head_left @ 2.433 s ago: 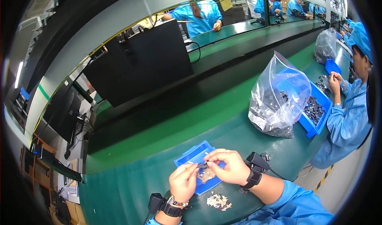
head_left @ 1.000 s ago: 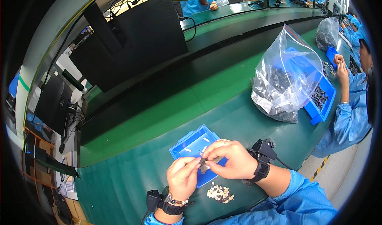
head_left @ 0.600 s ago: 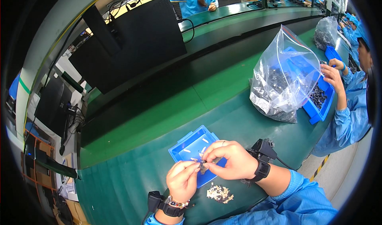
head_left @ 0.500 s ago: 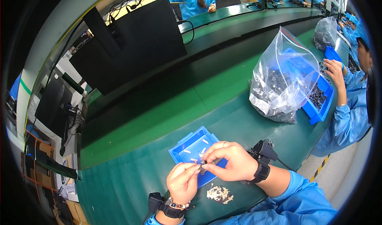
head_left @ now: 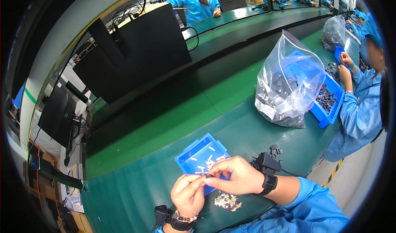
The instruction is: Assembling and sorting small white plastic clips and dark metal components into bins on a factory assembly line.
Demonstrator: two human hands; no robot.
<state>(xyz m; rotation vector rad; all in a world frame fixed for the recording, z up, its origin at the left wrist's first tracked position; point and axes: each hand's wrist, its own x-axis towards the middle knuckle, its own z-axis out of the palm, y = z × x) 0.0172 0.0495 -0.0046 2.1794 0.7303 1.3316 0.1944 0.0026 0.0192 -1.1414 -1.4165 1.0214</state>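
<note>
Fingertips meet over the near side of a small blue tray [head_left: 185, 157], where my left hand [head_left: 187, 195] and my right hand [head_left: 238, 176] pinch a small dark part [head_left: 208, 176] between them. Most of that part is hidden by the fingers, so its exact kind does not show. Slim white pieces [head_left: 209, 164] lie loose inside the tray. Close to the right hand, on the near side of the tray, is a heap of beige and black bits [head_left: 227, 201]. Beyond my right wrist lies a small pile of black parts [head_left: 275, 151].
A clear plastic bag of dark parts [head_left: 277, 97] stands on the green table [head_left: 136, 192] to the right. Beside it is a blue bin [head_left: 326, 121] of black parts, where a co-worker [head_left: 363, 105] sits. A black monitor [head_left: 144, 51] hangs at the far left.
My fingers have closed in more tightly around the dark part, which shows less now. More white pieces in the tray are visible. The co-worker's hands have come together.
</note>
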